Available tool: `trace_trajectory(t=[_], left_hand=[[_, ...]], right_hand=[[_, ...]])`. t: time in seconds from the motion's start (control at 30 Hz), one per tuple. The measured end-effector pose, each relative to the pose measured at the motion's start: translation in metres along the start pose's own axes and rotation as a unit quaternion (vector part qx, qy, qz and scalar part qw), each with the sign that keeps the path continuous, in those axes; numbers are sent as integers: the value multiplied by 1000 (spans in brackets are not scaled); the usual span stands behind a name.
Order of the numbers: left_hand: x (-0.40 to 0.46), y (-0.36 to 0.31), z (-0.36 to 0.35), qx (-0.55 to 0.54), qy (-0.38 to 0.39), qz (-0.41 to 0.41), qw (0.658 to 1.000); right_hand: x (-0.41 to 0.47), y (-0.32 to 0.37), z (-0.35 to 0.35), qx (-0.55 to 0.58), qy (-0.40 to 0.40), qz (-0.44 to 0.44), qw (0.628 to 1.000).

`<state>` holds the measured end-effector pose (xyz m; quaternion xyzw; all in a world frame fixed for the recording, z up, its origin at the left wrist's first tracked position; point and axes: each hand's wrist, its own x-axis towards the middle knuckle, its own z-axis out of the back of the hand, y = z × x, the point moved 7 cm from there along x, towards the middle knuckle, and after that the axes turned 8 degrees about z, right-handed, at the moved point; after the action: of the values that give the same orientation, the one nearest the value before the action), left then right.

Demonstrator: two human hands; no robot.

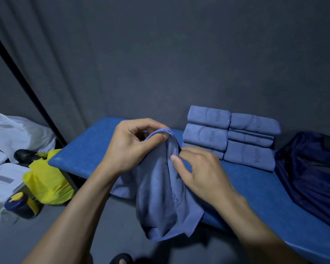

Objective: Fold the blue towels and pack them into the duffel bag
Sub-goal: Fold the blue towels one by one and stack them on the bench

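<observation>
A: Where was the towel at that point?

B: The blue towel [160,189] hung in the air over the near edge of the blue padded bench [255,187], and its lower end drooped below the bench edge toward the floor. The left hand [133,147] pinched the doubled hem at the top between thumb and curled fingers. The right hand [202,168] sat just beside it, thumb pressed on the cloth a little lower; its other fingers were hidden behind the towel, so I could not tell whether they closed on it.

A: How would you have expected it to handle?

B: Soft and limp, I judged. It fell in loose vertical folds with no stiffness, so it would sag wherever it was not held. It looked light, and the nap seemed more grippy than slippery. Nothing fragile about it.

A: Best place to take hold?

B: Along the stitched hem, near the 2 corners. The edge was firmer there and would keep the fold lines square. Grabbing mid-cloth would only bunch it.

A: And the rest of the job?

B: The stack of folded towels [231,136] stood in 2 columns of about 3 each at the back of the bench, against the grey wall. The dark navy duffel bag [309,172] lay slumped on the bench to the right, well apart from the hands. Packing looked not yet begun.
</observation>
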<state>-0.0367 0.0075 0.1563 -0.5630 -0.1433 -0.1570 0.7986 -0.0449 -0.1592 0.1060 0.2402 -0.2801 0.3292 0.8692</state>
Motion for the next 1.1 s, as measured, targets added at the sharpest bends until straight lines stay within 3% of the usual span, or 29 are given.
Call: trace_trajectory(t=[0.2,0.37,0.53,0.63,0.73,0.9,1.1], left_hand=[[0,-3,7,-41,-20,7,999],[0,-6,9,-52,-41,4,998],[0,-4,28,-52,-122,1,991],[-1,-1,37,-47,-160,1,986],[-1,1,41,-41,-172,1,984],[-3,0,47,-59,-187,-3,981],[-3,3,47,-90,-185,4,979]], right_hand=[[-3,-12,-10,277,35,-79,957],[-7,4,-28,135,103,-11,985],[-5,-6,-17,149,93,22,984],[-13,-8,-32,79,189,55,977],[-25,-18,-50,53,266,31,962],[-24,-47,-36,87,193,-50,976],[-29,-65,-29,175,145,-133,965]])
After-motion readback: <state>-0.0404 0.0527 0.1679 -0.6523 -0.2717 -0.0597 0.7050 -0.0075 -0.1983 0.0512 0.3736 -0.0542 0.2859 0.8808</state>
